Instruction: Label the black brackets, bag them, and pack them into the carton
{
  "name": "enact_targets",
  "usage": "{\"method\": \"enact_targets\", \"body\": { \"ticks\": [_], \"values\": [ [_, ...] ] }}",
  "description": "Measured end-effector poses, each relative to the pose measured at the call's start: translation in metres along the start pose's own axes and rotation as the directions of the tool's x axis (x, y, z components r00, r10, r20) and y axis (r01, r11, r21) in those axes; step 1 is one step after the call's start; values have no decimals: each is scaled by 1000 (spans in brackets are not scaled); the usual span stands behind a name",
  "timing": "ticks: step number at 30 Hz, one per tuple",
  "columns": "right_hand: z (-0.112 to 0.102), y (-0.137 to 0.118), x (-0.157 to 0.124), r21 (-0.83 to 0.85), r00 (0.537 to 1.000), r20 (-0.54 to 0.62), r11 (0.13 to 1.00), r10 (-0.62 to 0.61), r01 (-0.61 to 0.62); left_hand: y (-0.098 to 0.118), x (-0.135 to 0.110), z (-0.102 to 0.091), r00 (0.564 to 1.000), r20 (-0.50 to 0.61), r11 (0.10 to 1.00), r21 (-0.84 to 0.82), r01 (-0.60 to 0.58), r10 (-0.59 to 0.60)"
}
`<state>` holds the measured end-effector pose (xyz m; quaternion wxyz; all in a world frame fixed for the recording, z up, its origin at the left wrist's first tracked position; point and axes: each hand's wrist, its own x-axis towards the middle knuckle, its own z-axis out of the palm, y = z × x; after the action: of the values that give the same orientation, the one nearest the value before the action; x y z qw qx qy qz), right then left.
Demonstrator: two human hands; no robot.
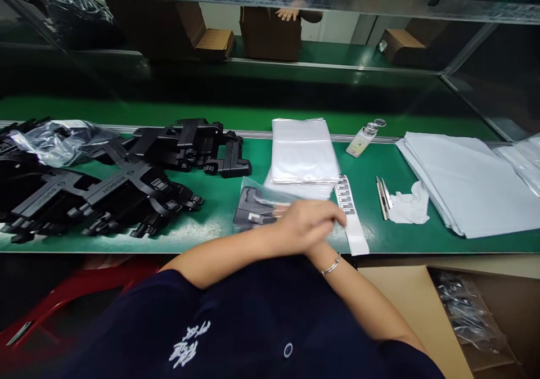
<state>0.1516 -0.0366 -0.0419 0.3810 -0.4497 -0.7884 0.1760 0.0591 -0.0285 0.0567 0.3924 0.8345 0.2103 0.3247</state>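
Observation:
My left hand [313, 220] crosses over my right wrist, somewhat blurred. Its fingers are curled and bent down beside a white strip of labels [353, 221] with dark printed marks; whatever they pinch, if anything, is too small to tell. Most of my right hand [280, 210] is hidden beneath the left one. Some of its fingers show at a clear plastic bag [246, 221], which has a black plastic part inside and a small white L-shaped mark. Directly behind the bag lies a stack of clear flat bags [301, 148].
Black plastic frames [122, 185] marked BOSCH crowd the left, with a crumpled plastic bag [63, 140] among them. A small bottle [363, 139], tweezers [385, 198], white tissue [411, 204] and white sheets [472, 182] lie right. An open carton [409, 306] stands below the bench edge.

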Motion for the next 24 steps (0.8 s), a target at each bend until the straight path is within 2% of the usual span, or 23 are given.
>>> {"method": "enact_targets", "body": {
  "ticks": [1,3,4,6,8,9,10,12,13,14,15,16,17,18,19,20,21,22,23,24],
  "values": [
    [-5,-2,0,5,999,22,1000,-27,27,4,-2,6,994,91,998,-11,-57,58],
    [-20,-4,-1,-32,986,101,990,-134,138,10,-12,4,942,279,983,-47,-179,185],
    [-29,-5,-1,-67,972,143,978,-185,196,12,-18,-5,913,339,973,-53,-223,227],
    [-47,-6,0,-161,939,214,938,-269,306,9,-29,-36,902,374,970,26,-242,215],
    [-59,-12,3,-251,905,248,879,-346,405,2,-36,-72,964,264,959,263,-107,35],
    [-61,-16,5,-267,878,266,845,-397,463,-4,-36,-88,967,243,931,364,-15,-80],
    [-62,-21,8,-259,847,286,815,-449,519,-10,-36,-100,947,257,904,422,67,-191],
    [-60,-27,14,-195,800,308,788,-516,584,-25,-34,-111,860,396,905,395,156,-321],
    [-59,-27,17,-165,809,299,807,-507,567,-33,-34,-110,824,465,930,316,189,-325],
    [-60,-26,19,-156,846,262,844,-465,513,-40,-37,-108,816,489,949,216,230,-309],
    [-62,-23,21,-168,904,189,894,-384,415,-48,-41,-104,839,453,953,109,284,-302],
    [-66,-19,22,-184,959,71,942,-274,282,-55,-46,-100,875,363,939,1,344,-321],
    [-72,-16,22,-185,986,-81,974,-148,131,-61,-53,-96,902,235,913,-103,394,-362],
    [-78,-15,22,-163,969,-244,987,-35,-5,-67,-60,-92,905,97,884,-195,425,-414],
    [-83,-16,22,-130,926,-375,988,33,-88,-71,-66,-88,888,-26,859,-268,436,-459],
    [-87,-21,23,-117,899,-436,988,40,-101,-73,-71,-84,866,-117,845,-313,433,-487],
    [-88,-28,25,-134,910,-414,990,-8,-52,-74,-74,-81,847,-179,843,-323,430,-500],
    [-86,-37,28,-163,943,-323,986,-85,33,-73,-74,-77,834,-215,848,-294,442,-509],
    [-81,-46,34,-183,974,-156,974,-166,136,-72,-73,-74,826,-226,852,-237,467,-516],
    [-75,-53,43,-178,983,16,966,-185,185,-69,-71,-71,823,-221,851,-164,498,-524]
  ]
}}
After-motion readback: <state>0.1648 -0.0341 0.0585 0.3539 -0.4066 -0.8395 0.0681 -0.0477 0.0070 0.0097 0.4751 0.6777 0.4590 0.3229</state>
